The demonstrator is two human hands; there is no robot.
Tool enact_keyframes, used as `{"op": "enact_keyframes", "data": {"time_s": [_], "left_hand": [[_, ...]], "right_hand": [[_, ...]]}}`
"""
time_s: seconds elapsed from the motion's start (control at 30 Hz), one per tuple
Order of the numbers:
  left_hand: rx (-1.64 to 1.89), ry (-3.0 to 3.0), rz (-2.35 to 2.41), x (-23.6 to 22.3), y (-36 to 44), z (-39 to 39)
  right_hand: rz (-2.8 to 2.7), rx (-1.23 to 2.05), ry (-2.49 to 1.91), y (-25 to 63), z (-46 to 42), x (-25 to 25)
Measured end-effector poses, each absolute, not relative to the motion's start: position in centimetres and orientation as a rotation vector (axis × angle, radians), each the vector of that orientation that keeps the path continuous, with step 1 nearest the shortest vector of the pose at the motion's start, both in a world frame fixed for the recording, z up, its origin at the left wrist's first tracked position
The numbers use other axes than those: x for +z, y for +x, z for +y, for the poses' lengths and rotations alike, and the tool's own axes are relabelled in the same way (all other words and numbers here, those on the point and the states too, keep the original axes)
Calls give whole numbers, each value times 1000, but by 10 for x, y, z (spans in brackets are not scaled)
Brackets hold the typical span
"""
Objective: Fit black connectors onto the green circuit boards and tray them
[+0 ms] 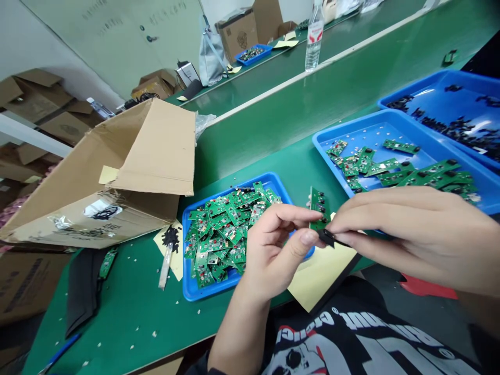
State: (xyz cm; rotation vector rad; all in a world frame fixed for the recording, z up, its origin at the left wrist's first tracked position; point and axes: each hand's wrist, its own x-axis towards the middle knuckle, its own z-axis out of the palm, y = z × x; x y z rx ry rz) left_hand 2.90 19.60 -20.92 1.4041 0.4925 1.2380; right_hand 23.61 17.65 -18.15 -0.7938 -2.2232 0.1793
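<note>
Between thumb and forefinger, my left hand [275,242] grips a small green circuit board [319,203] near its lower end. The board stands roughly upright and carries several black parts along its face. My right hand [406,224] is closed at the board's lower end, its fingertips pinching a small black piece [327,237] that touches the board. Exactly what this piece is, I cannot make out. Left of my hands, a blue tray [186,281] holds a heap of similar boards. Another blue tray [332,136] at the right holds more boards, partly hidden behind my right hand.
A blue tray of small black parts [453,127] stands far right. An open cardboard box [156,151] is at the left, near black foam strips [84,291] and a blue-handled tool [62,351]. Yellow paper [316,281] lies beneath my hands. A water bottle [313,44] stands on the ledge.
</note>
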Motion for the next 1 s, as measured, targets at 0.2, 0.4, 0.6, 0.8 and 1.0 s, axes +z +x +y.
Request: {"op": "enact_keyframes", "data": {"time_s": [0.2,0.4,0.6,0.8,1.0], "left_hand": [[1433,1608,566,-225,31,196],[1335,1649,728,-215,24,190],[1307,1612,834,-207,27,185],[1391,1544,790,-207,28,184],[1331,1599,892,-206,26,182]], "right_hand": [[-2149,-5,-884,226,171,-186],[-2123,-144,-950,223,165,-193],[-2071,-146,-958,223,167,-194],[-2119,-167,-878,223,171,-195],[-2122,-205,-863,220,175,-198]]}}
